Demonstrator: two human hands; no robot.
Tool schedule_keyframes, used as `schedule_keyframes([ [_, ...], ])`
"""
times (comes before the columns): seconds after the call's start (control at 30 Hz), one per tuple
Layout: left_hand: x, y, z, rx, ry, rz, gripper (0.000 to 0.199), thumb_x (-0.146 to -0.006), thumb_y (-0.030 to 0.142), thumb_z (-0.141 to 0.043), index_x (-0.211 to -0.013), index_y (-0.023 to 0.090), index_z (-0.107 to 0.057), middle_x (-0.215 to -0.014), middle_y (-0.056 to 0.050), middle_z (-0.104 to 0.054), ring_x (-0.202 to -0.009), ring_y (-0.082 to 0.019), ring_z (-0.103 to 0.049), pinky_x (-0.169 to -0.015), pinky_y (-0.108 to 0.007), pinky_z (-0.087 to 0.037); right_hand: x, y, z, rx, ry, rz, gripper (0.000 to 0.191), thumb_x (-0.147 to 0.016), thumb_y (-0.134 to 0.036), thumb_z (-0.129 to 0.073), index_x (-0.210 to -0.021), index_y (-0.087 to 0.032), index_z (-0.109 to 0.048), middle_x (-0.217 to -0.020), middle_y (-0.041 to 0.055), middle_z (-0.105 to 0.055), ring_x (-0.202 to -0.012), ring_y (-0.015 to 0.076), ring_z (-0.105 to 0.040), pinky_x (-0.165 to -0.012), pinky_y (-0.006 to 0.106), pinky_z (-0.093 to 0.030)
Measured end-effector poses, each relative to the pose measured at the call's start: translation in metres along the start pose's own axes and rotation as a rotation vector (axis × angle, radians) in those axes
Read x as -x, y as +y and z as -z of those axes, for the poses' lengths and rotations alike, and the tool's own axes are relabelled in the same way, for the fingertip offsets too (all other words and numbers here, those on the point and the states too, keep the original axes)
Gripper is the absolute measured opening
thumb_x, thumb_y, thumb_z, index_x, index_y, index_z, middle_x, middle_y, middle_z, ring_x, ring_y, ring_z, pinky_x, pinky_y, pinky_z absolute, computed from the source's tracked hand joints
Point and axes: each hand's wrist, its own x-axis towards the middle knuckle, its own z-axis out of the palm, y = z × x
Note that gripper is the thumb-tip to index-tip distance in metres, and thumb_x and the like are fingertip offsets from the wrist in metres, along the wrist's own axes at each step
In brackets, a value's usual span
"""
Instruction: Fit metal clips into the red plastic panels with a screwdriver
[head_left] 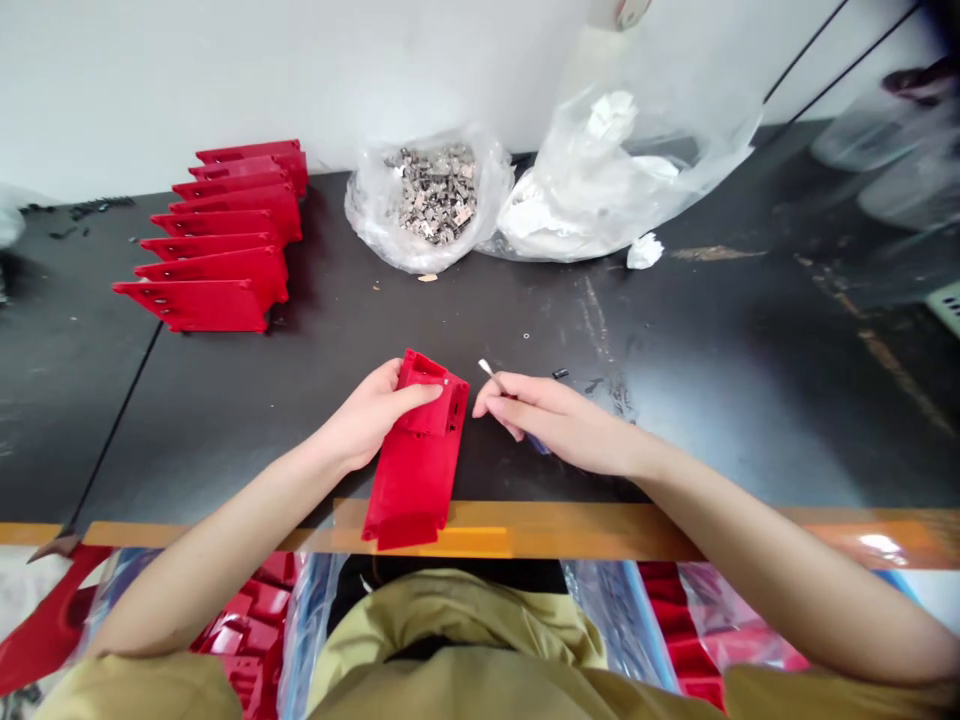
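Note:
My left hand (375, 412) grips a flat red plastic panel (416, 485) by its upper left side, the thumb lying across its raised block. The panel's lower end hangs over the table's front edge. Just right of the panel, my right hand (551, 415) is closed round a slim tool (487, 370) with a pale, flattened tip; a bit of blue shows under the fingers, and the rest is hidden. Tool tip and panel are apart. A small black piece (560, 373) lies on the table beyond my right hand.
A row of similar red panels (210, 300) stands at the back left. An opened plastic bag (431, 200) of small metal parts and a bag of white pieces (570, 200) sit by the wall. Below the orange-taped edge (585, 530) are crates with red parts (251, 625).

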Motion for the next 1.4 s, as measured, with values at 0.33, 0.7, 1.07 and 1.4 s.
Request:
schedule_keyframes([
  [0.33,0.044,-0.005,-0.014,0.056,0.217,-0.542,0.025,-0.083,0.029,-0.073,-0.098,0.019,-0.056,-0.094,0.002,-0.069,-0.083,-0.011,-0.063,-0.077,-0.021,-0.051,0.04,-0.049,-0.036,0.215,0.127,0.055,0.029,-0.104,-0.041,-0.032,-0.092,-0.02,-0.047,-0.072,-0.0028,-0.056,-0.062,0.0102,-0.049,-0.059,0.023,-0.039],
  [0.7,0.051,-0.022,-0.019,-0.032,0.283,-0.77,0.016,-0.09,0.031,-0.055,-0.104,0.023,-0.051,-0.1,0.0,-0.064,-0.091,-0.016,-0.061,-0.085,-0.027,-0.049,0.014,-0.034,-0.073,-0.151,0.437,0.26,0.034,-0.095,-0.049,-0.053,-0.096,-0.018,-0.069,-0.061,-0.0041,-0.049,-0.055,0.0083,-0.042,-0.055,0.022,-0.035],
  [1.07,0.063,-0.018,-0.012,0.108,0.169,-0.531,0.024,-0.088,0.041,-0.063,-0.1,0.02,-0.059,-0.095,0.0,-0.069,-0.081,-0.014,-0.063,-0.077,-0.024,-0.048,0.046,-0.045,-0.06,0.113,0.357,0.251,0.026,-0.097,-0.046,-0.054,-0.098,-0.02,-0.057,-0.065,-0.0039,-0.056,-0.059,0.0093,-0.049,-0.056,0.022,-0.037],
  [1.4,0.045,-0.044,-0.006,0.261,0.129,-0.277,0.034,-0.08,0.044,-0.073,-0.095,0.016,-0.062,-0.084,-0.003,-0.071,-0.073,-0.016,-0.065,-0.072,-0.027,-0.051,0.026,-0.005,-0.068,0.692,0.572,0.353,0.023,-0.102,-0.032,-0.044,-0.111,-0.022,-0.063,-0.104,0.0037,-0.07,-0.088,0.0169,-0.066,-0.075,0.027,-0.046],
])
